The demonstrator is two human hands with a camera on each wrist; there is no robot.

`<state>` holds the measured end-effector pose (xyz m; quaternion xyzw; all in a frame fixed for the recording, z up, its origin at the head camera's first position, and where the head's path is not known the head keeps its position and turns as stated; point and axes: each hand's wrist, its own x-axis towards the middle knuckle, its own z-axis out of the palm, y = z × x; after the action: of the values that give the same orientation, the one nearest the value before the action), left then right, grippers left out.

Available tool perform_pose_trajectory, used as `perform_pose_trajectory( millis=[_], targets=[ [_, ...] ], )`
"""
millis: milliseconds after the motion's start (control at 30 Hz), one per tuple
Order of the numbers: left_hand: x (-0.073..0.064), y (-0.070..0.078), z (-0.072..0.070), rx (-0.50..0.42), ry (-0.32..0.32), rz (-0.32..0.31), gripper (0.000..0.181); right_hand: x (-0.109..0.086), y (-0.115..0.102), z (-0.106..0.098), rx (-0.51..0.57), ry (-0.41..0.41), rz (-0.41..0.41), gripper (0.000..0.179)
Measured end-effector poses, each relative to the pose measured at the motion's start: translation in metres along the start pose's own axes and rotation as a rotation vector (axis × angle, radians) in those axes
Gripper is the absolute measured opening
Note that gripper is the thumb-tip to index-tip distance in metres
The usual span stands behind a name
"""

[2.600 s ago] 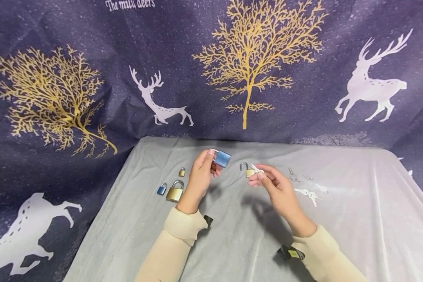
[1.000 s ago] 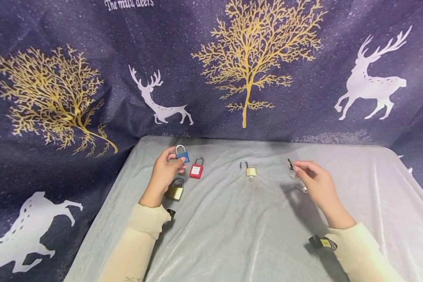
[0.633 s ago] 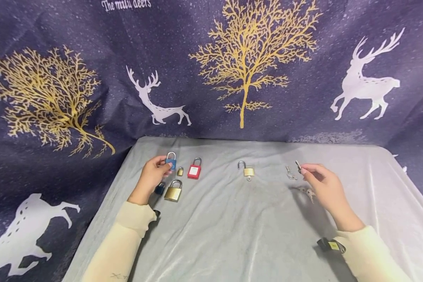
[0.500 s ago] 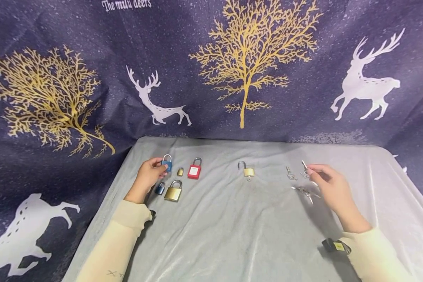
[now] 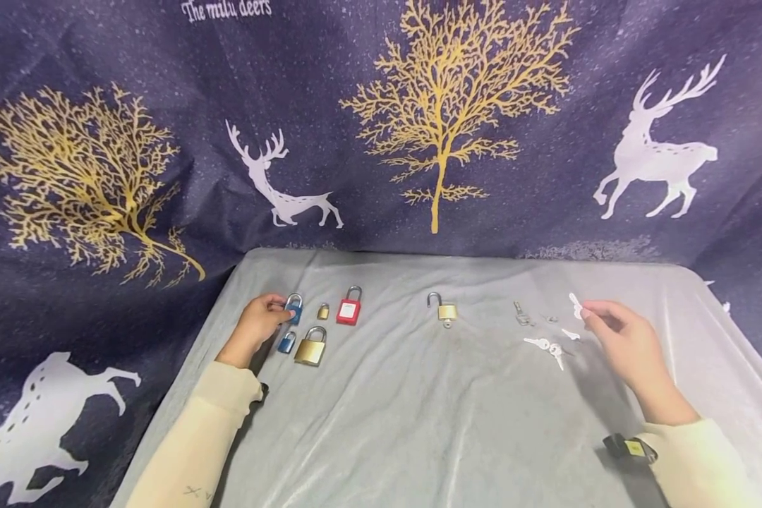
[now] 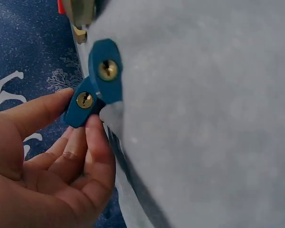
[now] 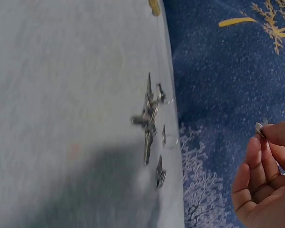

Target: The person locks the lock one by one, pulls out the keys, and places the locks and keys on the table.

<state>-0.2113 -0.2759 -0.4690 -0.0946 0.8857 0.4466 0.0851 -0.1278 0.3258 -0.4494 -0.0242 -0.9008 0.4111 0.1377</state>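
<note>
My left hand (image 5: 254, 326) pinches a blue padlock (image 5: 294, 310) between thumb and fingers at the table's left side. In the left wrist view, that padlock (image 6: 80, 102) shows its brass keyhole, and a second blue padlock (image 6: 105, 71) lies just beyond it. On the right, my right hand (image 5: 625, 346) pinches a small silver key (image 5: 575, 305) above the cloth. Loose keys lie left of this hand: a bunch (image 5: 549, 346), a single key (image 5: 570, 334) and another set (image 5: 521, 315). In the right wrist view, the pinched key (image 7: 260, 129) is mostly covered by fingertips.
Near my left hand lie a small blue padlock (image 5: 286, 343), a large brass padlock (image 5: 311, 347), a tiny brass padlock (image 5: 323, 311) and a red padlock (image 5: 349, 307). Mid-table is a brass padlock (image 5: 447, 312) with its shackle open. A patterned curtain (image 5: 381, 127) hangs behind the grey-clothed table (image 5: 406, 423).
My left hand has carried the blue padlock leftward and down to the other padlocks. My right hand has left the open brass padlock and moved right with a key. The red padlock has come into view.
</note>
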Motion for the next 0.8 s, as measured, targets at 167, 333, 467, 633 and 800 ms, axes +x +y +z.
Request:
perform_pose_trajectory(
  millis=[167, 333, 467, 633, 800],
  targets=[
    [-0.001, -0.007, -0.003, -0.017, -0.02, 0.012, 0.04, 0.0, 0.011, -0.006, -0.039, -0.028, 0.019, 0.033],
    [-0.003, -0.01, -0.007, 0.099, -0.001, 0.033, 0.037, 0.0, 0.02, -0.013, -0.098, -0.06, 0.033, 0.033],
    [-0.004, -0.01, -0.008, 0.234, 0.048, 0.053, 0.033, 0.0, 0.026, -0.02, -0.144, -0.104, 0.056, 0.034],
    [-0.007, 0.0, -0.007, 0.306, 0.101, 0.087, 0.033, 0.001, 0.034, -0.025, -0.172, -0.149, 0.067, 0.038],
    [-0.01, 0.017, -0.002, 0.265, 0.127, 0.104, 0.035, 0.0, 0.041, -0.024, -0.209, -0.196, 0.09, 0.041]
  ],
)
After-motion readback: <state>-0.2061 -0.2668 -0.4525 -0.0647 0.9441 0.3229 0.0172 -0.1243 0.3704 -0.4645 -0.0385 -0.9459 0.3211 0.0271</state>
